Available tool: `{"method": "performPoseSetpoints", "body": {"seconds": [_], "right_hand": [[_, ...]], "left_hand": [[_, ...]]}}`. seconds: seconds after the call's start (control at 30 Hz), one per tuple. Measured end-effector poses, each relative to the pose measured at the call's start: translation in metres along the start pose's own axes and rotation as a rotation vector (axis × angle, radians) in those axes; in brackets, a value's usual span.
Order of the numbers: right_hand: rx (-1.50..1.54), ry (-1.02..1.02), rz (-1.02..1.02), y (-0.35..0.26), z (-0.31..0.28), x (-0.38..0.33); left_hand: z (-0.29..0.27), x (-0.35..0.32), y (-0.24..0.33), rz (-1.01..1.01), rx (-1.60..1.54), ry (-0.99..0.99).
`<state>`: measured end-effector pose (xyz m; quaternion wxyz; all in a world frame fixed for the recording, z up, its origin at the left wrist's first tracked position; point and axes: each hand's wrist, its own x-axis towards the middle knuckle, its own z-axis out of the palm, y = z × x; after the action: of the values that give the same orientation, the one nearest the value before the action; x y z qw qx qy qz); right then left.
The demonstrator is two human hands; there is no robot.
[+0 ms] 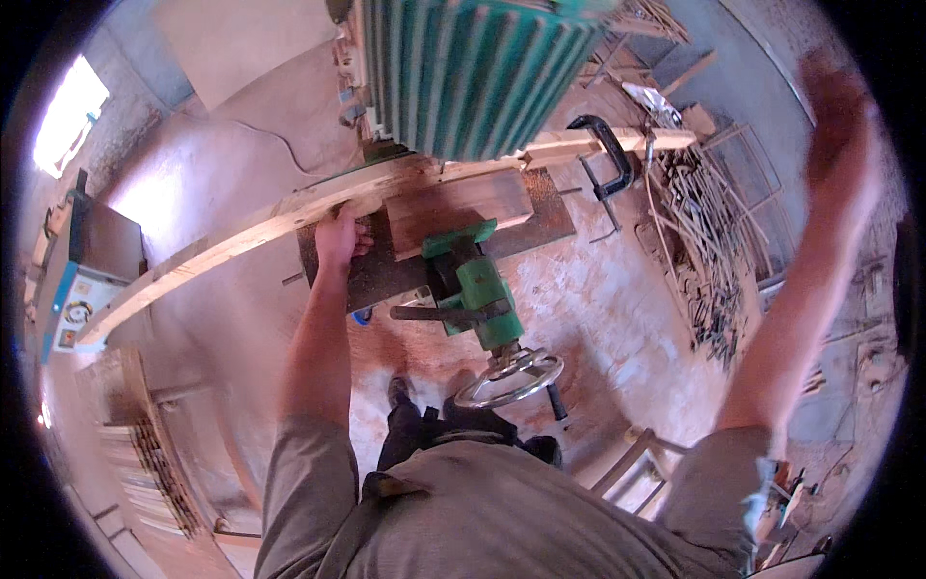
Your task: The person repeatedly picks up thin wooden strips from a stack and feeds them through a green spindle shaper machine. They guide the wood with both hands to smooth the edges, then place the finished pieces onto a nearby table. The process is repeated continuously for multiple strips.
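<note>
My left hand (pixel 340 238) is at the near edge of a long pale wooden beam (pixel 246 224), its fingers curled. What lies in those fingers, if anything, I cannot make out. Right of it a reddish-brown wood block (pixel 461 206) lies on the dark machine table (pixel 367 282), among wood chips. A green screw clamp (pixel 487 294) with a metal handwheel (pixel 511 378) presses toward the block's near side. Over the beam hangs the ribbed green motor housing (pixel 473 72). My right hand (pixel 837 121) is raised far right, smeared by motion, its fingers unreadable.
A black C-clamp (pixel 610 154) grips the beam's right part. Scrap sticks (pixel 709 251) lie heaped on the floor at right. A box with a dial (pixel 92 270) stands at left, by the beam's end. Stacked boards (pixel 145 473) lie lower left, and a wooden frame (pixel 641 468) stands lower right.
</note>
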<state>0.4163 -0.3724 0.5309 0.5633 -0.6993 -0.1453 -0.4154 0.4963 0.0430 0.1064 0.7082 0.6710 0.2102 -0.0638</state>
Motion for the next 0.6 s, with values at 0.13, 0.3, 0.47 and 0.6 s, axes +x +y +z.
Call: {"method": "performPoseSetpoints", "body": {"seconds": [0.13,0.3,0.47,0.6], "right_hand": [[-0.235,-0.912,0.522,0.062,0.137,-0.205],[-0.333,-1.457,0.563,0.083,0.219,-0.3],[1.095,-0.607,1.081,0.17,0.097,-0.265],[-0.451,-0.327,1.127,0.236,0.007,-0.319]], "left_hand": [[-0.015,0.005,-0.013,-0.046,-0.033,0.045],[-0.004,0.006,-0.007,0.017,0.037,0.043],[-0.012,0.006,-0.009,-0.096,0.012,0.1],[-0.006,0.005,-0.005,-0.09,-0.066,0.009]]}}
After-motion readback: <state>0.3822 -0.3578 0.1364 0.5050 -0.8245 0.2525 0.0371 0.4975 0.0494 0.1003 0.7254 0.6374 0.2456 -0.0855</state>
